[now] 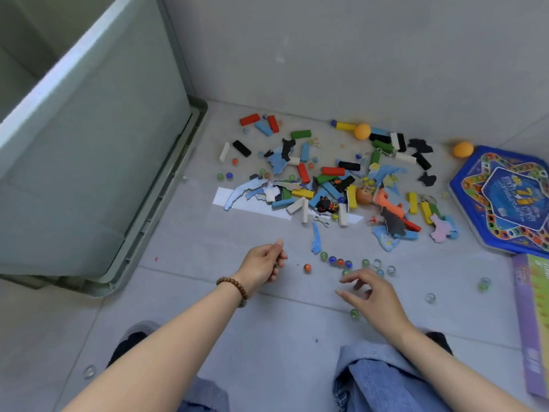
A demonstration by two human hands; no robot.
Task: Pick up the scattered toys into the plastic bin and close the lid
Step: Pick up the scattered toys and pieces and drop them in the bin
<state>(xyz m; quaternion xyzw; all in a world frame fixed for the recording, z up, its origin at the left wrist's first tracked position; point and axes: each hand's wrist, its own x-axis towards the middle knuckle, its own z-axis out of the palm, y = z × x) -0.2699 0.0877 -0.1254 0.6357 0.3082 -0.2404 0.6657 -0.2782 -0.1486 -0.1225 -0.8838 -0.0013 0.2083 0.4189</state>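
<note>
left grip [263,267] is curled closed, thumb on fingertips; anything inside is hidden, so i cannot tell if it holds something. right grip [374,295] is loose and spread, holding nothing. a round orange marble [307,267] lies just right of the left grip, and a row of glassy marbles [340,261] lies just beyond the right grip. farther off is a heap of painted blocks [326,179]. the smooth, cloudy plastic bin [89,144] stands left of the left grip, cut off by the frame.

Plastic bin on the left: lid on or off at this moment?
Off. The plastic bin has a bare top rim, with its inner wall showing beyond; nothing covers the opening.
</note>
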